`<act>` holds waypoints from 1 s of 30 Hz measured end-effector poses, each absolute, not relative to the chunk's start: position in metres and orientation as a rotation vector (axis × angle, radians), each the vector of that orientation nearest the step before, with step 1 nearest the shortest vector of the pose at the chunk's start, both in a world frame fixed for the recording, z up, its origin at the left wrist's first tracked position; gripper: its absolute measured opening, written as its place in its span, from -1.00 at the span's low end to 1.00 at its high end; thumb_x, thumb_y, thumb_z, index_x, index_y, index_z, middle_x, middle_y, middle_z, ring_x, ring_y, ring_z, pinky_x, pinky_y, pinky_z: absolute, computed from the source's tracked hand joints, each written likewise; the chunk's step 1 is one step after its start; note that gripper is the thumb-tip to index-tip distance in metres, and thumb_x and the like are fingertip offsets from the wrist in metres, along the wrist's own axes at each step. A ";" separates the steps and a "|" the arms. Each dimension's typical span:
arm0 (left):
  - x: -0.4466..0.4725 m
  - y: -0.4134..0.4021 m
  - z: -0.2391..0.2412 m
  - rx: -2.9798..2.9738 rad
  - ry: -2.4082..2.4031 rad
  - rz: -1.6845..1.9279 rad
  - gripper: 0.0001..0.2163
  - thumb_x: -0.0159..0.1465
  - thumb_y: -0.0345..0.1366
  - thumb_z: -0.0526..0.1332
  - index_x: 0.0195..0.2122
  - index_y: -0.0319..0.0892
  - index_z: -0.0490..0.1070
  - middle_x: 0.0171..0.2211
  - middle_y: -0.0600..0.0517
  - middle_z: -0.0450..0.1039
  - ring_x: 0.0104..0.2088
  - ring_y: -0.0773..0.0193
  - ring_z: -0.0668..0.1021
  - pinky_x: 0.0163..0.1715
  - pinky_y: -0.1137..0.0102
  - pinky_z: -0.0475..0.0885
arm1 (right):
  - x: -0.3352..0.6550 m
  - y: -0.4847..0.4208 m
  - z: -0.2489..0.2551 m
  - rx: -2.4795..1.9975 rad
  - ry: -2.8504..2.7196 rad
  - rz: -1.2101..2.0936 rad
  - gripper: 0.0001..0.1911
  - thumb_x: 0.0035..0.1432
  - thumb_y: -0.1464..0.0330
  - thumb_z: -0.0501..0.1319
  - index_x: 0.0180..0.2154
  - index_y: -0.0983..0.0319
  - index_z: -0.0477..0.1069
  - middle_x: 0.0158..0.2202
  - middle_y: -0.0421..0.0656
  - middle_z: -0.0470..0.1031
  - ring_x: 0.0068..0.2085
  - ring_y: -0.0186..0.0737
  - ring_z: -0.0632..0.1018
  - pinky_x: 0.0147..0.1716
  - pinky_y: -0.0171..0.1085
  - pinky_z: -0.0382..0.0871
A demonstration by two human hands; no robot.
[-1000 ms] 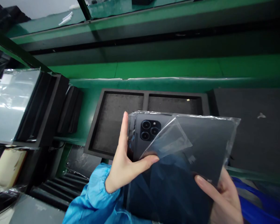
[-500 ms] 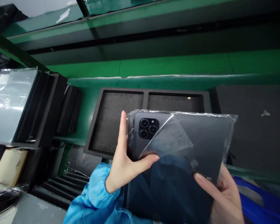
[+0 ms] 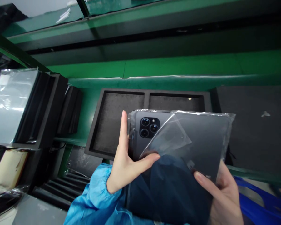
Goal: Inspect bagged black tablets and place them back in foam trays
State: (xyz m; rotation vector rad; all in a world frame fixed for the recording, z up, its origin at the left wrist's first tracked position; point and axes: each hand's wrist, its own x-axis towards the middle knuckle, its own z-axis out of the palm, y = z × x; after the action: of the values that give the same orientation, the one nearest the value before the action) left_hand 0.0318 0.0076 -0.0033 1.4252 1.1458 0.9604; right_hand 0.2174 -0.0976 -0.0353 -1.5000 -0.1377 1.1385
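Observation:
I hold a dark grey tablet (image 3: pixel 201 137) with a triple camera block, wrapped in a clear plastic bag (image 3: pixel 229 131), in front of me. My left hand (image 3: pixel 126 165) grips its left edge, fingers up along the side and thumb pressed on the back over a folded flap of the bag. My right hand (image 3: pixel 222 193) holds the lower right corner, thumb on top. Blue sleeves cover both arms.
A black foam tray (image 3: pixel 96 125) with two shallow compartments lies on the green bench behind the tablet. A dark foam pad (image 3: pixel 259 131) is at the right. Stacked black trays (image 3: pixel 49 109) and a plastic-wrapped panel (image 3: pixel 9 103) stand at the left.
The tablet has shifted very slightly; both hands keep the same grip.

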 end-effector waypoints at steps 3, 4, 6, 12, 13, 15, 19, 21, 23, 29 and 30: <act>0.030 0.008 -0.001 1.457 1.148 0.960 0.08 0.22 -0.29 0.51 0.53 0.27 -0.25 0.50 0.01 0.06 0.36 -0.11 0.38 0.33 0.05 0.36 | 0.216 -0.097 -0.036 -1.486 -0.168 1.099 -0.21 -0.05 0.26 0.63 0.22 0.10 0.50 0.01 -0.12 0.65 0.02 0.05 0.66 -0.13 -0.36 0.61; 0.029 0.009 0.000 1.477 1.146 0.968 0.06 0.22 -0.28 0.51 0.53 0.26 -0.23 0.51 0.01 0.04 0.38 -0.11 0.35 0.35 0.05 0.34 | 0.217 -0.096 -0.037 -1.472 -0.202 1.081 -0.24 -0.03 0.27 0.62 0.21 0.10 0.51 0.01 -0.12 0.65 0.02 0.03 0.66 -0.13 -0.38 0.61; 0.026 0.012 0.005 1.532 1.123 0.999 0.02 0.23 -0.25 0.51 0.53 0.25 -0.16 0.51 0.01 0.03 0.40 -0.11 0.31 0.35 0.08 0.34 | 0.221 -0.092 -0.039 -1.418 -0.326 1.034 -0.35 0.01 0.31 0.61 0.15 0.12 0.55 -0.01 -0.11 0.66 -0.04 -0.01 0.69 -0.17 -0.39 0.62; 0.014 0.037 0.020 1.707 0.908 1.313 -0.30 0.20 -0.26 0.54 0.33 0.07 0.33 0.14 -0.01 0.55 0.07 0.08 0.64 0.03 0.35 0.61 | 0.239 -0.054 -0.030 -1.114 -0.930 0.719 -0.79 0.20 0.43 0.49 -0.13 0.15 0.59 -0.37 -0.19 0.61 -0.41 -0.20 0.65 -0.44 -0.36 0.59; 0.012 0.042 0.020 1.711 0.844 1.340 -0.42 0.21 -0.27 0.53 0.23 0.01 0.42 0.03 0.00 0.59 -0.01 0.10 0.67 -0.03 0.36 0.63 | 0.241 -0.045 -0.028 -1.051 -1.003 0.674 -0.85 0.25 0.43 0.46 -0.17 0.15 0.57 -0.38 -0.20 0.59 -0.40 -0.20 0.64 -0.41 -0.34 0.59; 0.011 0.055 0.017 1.690 0.636 1.339 -0.67 0.29 -0.25 0.46 0.05 -0.06 0.50 -0.13 -0.01 0.62 -0.11 0.09 0.68 -0.11 0.26 0.65 | 0.241 -0.029 -0.025 -0.937 -1.115 0.612 -0.91 0.35 0.37 0.39 -0.12 0.13 0.54 -0.28 -0.16 0.63 -0.27 -0.12 0.67 -0.19 -0.16 0.64; 0.011 0.073 0.001 1.622 0.295 1.313 -0.84 0.42 -0.22 0.32 -0.02 -0.09 0.46 -0.15 -0.09 0.62 -0.11 0.02 0.66 -0.13 0.12 0.62 | 0.239 -0.012 -0.034 -0.820 -1.253 0.570 -0.80 0.43 0.31 0.31 0.06 0.11 0.50 -0.08 -0.07 0.66 -0.01 0.05 0.66 0.18 0.18 0.43; 0.009 0.075 -0.009 1.633 0.256 1.294 -0.82 0.45 -0.23 0.27 0.04 -0.10 0.46 -0.10 -0.11 0.62 -0.07 0.01 0.65 -0.09 0.10 0.60 | 0.239 -0.013 -0.043 -0.808 -1.268 0.580 -0.77 0.44 0.32 0.30 0.09 0.11 0.50 -0.06 -0.06 0.66 0.01 0.04 0.64 0.17 0.14 0.42; 0.007 0.075 -0.017 1.645 0.212 1.264 -0.80 0.47 -0.24 0.23 0.08 -0.11 0.46 -0.07 -0.13 0.61 -0.04 -0.02 0.64 -0.08 0.07 0.59 | 0.240 -0.018 -0.049 -0.796 -1.260 0.604 -0.76 0.45 0.28 0.29 0.11 0.09 0.49 -0.04 -0.07 0.65 0.02 0.04 0.63 0.15 0.13 0.44; 0.005 0.077 -0.023 1.677 0.150 1.248 -0.79 0.49 -0.27 0.18 0.10 -0.08 0.47 -0.06 -0.11 0.62 -0.05 -0.01 0.64 -0.06 0.07 0.56 | 0.240 -0.028 -0.045 -0.788 -1.225 0.719 -0.74 0.50 0.23 0.21 0.14 0.03 0.50 0.01 -0.05 0.62 0.04 0.08 0.61 -0.02 0.13 0.61; 0.005 0.078 -0.023 1.685 0.147 1.247 -0.78 0.49 -0.26 0.17 0.11 -0.08 0.47 -0.07 -0.12 0.62 -0.06 -0.01 0.64 -0.06 0.07 0.55 | 0.239 -0.028 -0.044 -0.785 -1.221 0.724 -0.73 0.51 0.23 0.19 0.16 0.01 0.49 0.01 -0.06 0.61 0.04 0.07 0.62 -0.03 0.12 0.62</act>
State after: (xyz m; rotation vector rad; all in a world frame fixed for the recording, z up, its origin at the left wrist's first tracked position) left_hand 0.0052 0.0782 -0.0233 1.6848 0.1470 1.2470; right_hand 0.2393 -0.0278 -0.0440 -0.7848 -1.2207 0.7240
